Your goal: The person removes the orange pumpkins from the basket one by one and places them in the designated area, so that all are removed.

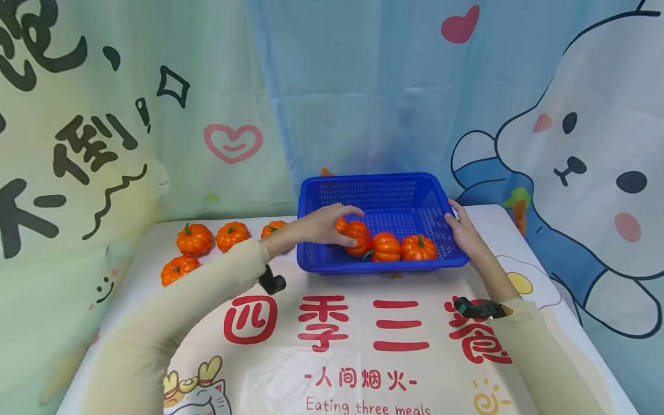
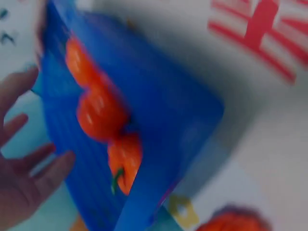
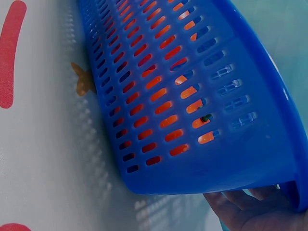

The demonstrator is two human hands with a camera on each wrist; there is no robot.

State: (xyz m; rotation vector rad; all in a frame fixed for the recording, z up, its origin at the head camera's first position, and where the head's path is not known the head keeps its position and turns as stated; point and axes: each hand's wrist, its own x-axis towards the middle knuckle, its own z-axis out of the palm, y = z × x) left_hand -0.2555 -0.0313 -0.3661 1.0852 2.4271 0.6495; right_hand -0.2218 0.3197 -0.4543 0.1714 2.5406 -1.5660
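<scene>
A blue plastic basket (image 1: 332,266) with slotted walls stands on the table and holds three small orange pumpkins, the leftmost pumpkin (image 1: 358,237) close to my left hand. That left hand (image 1: 332,225) reaches over the basket's left side; in the left wrist view its fingers (image 2: 41,161) are spread, with a gap to the pumpkins (image 2: 101,113). My right hand (image 1: 465,230) grips the basket's right end at the rim, thumb toward the inside. From the right wrist camera, fingers (image 3: 240,207) show by the end wall, and pumpkins show through the slots.
Several more orange pumpkins (image 1: 194,240) lie on the table left of the basket, one partly behind my left forearm. The tablecloth (image 1: 363,323) carries red printed characters. A patterned curtain (image 1: 353,86) hangs behind the table.
</scene>
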